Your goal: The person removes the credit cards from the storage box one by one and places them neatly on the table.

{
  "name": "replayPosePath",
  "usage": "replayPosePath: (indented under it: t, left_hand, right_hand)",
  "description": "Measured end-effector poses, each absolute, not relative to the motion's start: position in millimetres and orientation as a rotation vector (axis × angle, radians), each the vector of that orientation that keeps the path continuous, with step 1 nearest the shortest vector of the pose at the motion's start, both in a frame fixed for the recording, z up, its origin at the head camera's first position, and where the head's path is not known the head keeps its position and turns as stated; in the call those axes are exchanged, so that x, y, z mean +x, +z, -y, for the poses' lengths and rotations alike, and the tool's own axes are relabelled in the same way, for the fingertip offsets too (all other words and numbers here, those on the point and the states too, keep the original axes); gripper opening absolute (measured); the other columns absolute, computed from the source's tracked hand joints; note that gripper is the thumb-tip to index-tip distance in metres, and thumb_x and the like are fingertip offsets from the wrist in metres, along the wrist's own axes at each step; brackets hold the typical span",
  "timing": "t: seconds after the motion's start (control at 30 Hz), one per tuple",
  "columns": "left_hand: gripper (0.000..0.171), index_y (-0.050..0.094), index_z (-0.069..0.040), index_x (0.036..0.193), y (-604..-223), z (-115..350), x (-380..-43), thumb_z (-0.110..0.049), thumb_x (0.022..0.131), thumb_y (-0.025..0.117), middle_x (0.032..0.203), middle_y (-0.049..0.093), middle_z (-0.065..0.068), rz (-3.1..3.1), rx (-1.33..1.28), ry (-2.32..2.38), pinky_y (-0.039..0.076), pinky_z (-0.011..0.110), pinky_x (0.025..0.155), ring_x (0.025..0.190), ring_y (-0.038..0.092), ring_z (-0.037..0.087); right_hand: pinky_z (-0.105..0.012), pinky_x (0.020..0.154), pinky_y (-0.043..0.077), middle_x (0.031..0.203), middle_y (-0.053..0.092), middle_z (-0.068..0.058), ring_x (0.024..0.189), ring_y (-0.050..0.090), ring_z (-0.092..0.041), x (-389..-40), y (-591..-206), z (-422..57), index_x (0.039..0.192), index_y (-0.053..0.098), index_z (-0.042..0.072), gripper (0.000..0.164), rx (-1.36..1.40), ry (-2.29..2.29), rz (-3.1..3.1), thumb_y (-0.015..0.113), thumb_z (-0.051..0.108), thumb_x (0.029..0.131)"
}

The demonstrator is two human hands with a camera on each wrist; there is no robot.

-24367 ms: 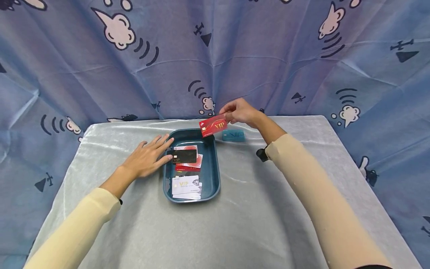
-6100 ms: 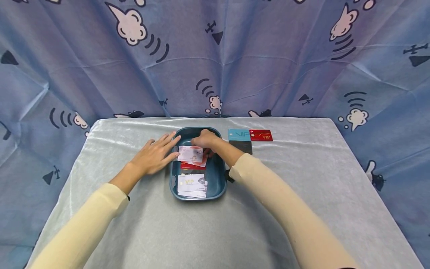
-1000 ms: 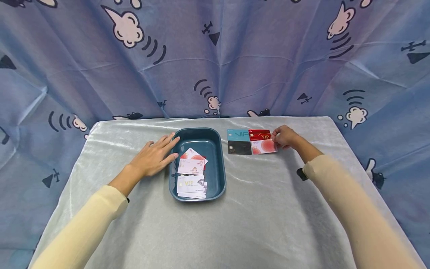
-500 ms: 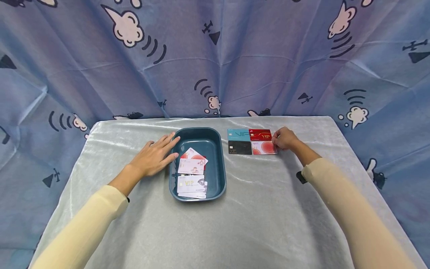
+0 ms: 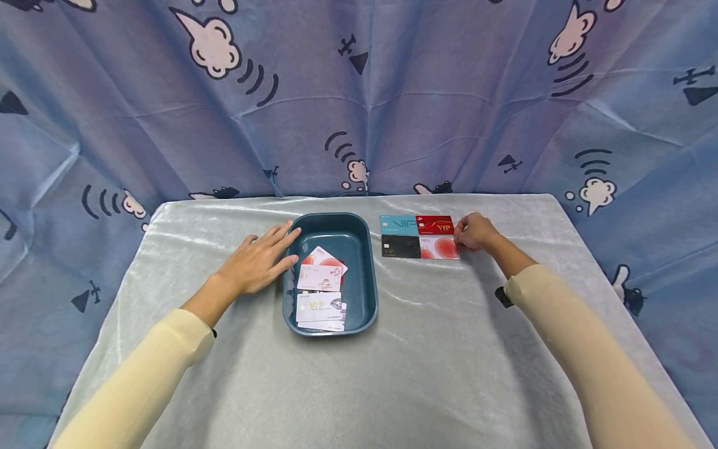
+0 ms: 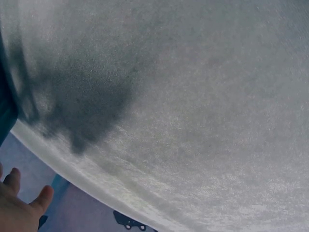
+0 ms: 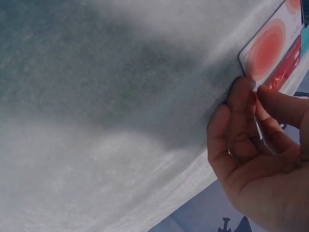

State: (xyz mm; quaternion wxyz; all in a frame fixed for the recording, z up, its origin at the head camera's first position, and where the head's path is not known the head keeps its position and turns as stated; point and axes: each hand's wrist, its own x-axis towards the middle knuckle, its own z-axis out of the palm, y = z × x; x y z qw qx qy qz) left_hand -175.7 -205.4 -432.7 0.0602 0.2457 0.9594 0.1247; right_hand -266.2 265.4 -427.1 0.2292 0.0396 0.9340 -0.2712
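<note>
My right hand (image 5: 475,232) pinches the right end of a white card with red circles (image 5: 439,247), which lies flat on the table. In the right wrist view the thumb and fingertips (image 7: 244,89) meet at the corner of that card (image 7: 267,50). It completes a two-by-two block with a teal card (image 5: 397,224), a red VIP card (image 5: 435,225) and a black card (image 5: 401,247). My left hand (image 5: 250,260) rests with fingers spread against the left rim of a dark blue tray (image 5: 371,274). Several cards overlap inside, a pale pink VIP card (image 5: 318,278) and a white VIP card (image 5: 318,307) on top.
A pale grey velvety cloth (image 5: 421,362) covers the table, lightly wrinkled near the cards. Behind its back edge hangs a blue patterned curtain (image 5: 437,112). The tray's raised wall stands between my left hand and the block of cards.
The card with red circles has shifted slightly left and straightened against its neighbours. Earlier, cards went from the tray to the table. The left hand stays at the tray.
</note>
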Motion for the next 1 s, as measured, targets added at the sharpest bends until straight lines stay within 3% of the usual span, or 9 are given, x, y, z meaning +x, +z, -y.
replayPosePath:
  t: [0.33,0.5,0.63,0.77,1.0]
  left_hand:
    - [0.066,0.02,-0.018,0.161,-433.2,205.9,-175.3,-0.048,0.105,0.041,0.167,0.013,0.007,-2.886,0.727,0.373,0.021,0.066,0.112,0.151,0.016,0.031]
    - [0.066,0.022,-0.018,0.16,-434.5,205.8,-174.9,-0.047,0.105,0.042,0.167,0.013,0.007,-2.889,0.734,0.381,0.022,0.066,0.112,0.151,0.017,0.031]
    - [0.065,0.023,-0.017,0.16,-435.4,205.8,-174.7,-0.047,0.105,0.042,0.167,0.013,0.007,-2.893,0.736,0.387,0.022,0.066,0.111,0.151,0.018,0.031]
    - [0.065,0.022,-0.018,0.16,-436.0,206.0,-175.1,-0.047,0.105,0.041,0.167,0.013,0.006,-2.891,0.736,0.383,0.022,0.065,0.112,0.151,0.017,0.031]
    - [0.065,0.023,-0.016,0.16,-434.2,205.5,-176.2,-0.046,0.105,0.042,0.166,0.017,0.009,-2.909,0.76,0.382,0.024,0.067,0.11,0.15,0.021,0.034]
  right_hand:
    - [-0.03,0.059,0.054,0.095,0.064,-0.021,0.075,0.063,-0.026,-264.5,-407.3,-252.0,0.096,0.06,-0.006,0.015,0.053,-0.769,-2.618,0.057,0.009,0.096]
    - [-0.036,0.076,0.059,0.112,0.061,-0.027,0.086,0.063,-0.029,-260.4,-390.1,-225.3,0.113,0.058,-0.01,0.031,0.069,-0.864,-2.559,0.056,0.018,0.099]
    - [-0.032,0.077,0.059,0.115,0.06,-0.029,0.079,0.068,-0.022,-256.5,-378.5,-200.7,0.127,0.052,-0.01,0.04,0.058,-1.012,-2.485,0.053,0.022,0.102]
    - [-0.032,0.077,0.059,0.119,0.059,-0.027,0.073,0.072,-0.019,-252.1,-369.7,-176.5,0.132,0.049,-0.006,0.043,0.04,-1.176,-2.397,0.053,0.025,0.103]
    - [-0.044,0.09,0.055,0.128,0.057,-0.03,0.092,0.073,-0.031,-241.4,-357.3,-140.4,0.133,0.046,-0.002,0.044,-0.033,-1.267,-2.294,0.053,0.029,0.103]
